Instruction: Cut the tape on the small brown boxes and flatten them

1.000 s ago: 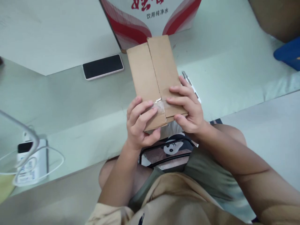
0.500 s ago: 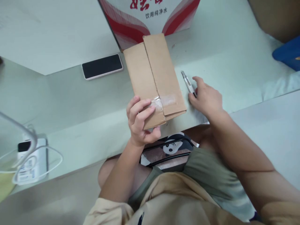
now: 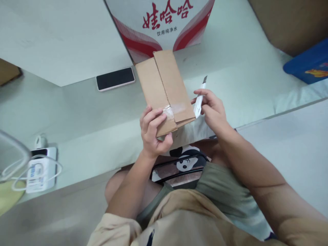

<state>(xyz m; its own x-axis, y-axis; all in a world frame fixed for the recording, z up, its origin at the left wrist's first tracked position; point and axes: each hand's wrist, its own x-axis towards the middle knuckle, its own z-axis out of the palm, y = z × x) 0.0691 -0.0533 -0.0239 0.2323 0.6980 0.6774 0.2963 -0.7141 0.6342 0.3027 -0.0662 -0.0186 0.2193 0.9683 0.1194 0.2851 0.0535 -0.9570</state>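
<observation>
A small brown cardboard box (image 3: 164, 85) lies on the pale green tabletop, its flaps meeting along a seam. Clear tape (image 3: 176, 108) crosses that seam at the near end. My left hand (image 3: 153, 133) grips the near left corner, fingers on top and thumb at the near edge. Just right of the box, my right hand (image 3: 214, 109) holds a white utility knife (image 3: 199, 104) between its fingers. The knife's dark blade sticks out and points up, away from me. Its lower end is close to the box's right near corner; whether they touch I cannot tell.
A dark-screened phone (image 3: 115, 79) lies left of the box. Behind stands a red and white carton (image 3: 164, 41), with a large white panel (image 3: 56, 37) beside it. A white charger with cables (image 3: 42, 171) sits at the left, a blue container (image 3: 307, 63) at the far right.
My right hand has picked the utility knife up off the table and brought it nearer the box, blade turned upward. My left hand keeps its hold on the box. The camera view has shifted slightly.
</observation>
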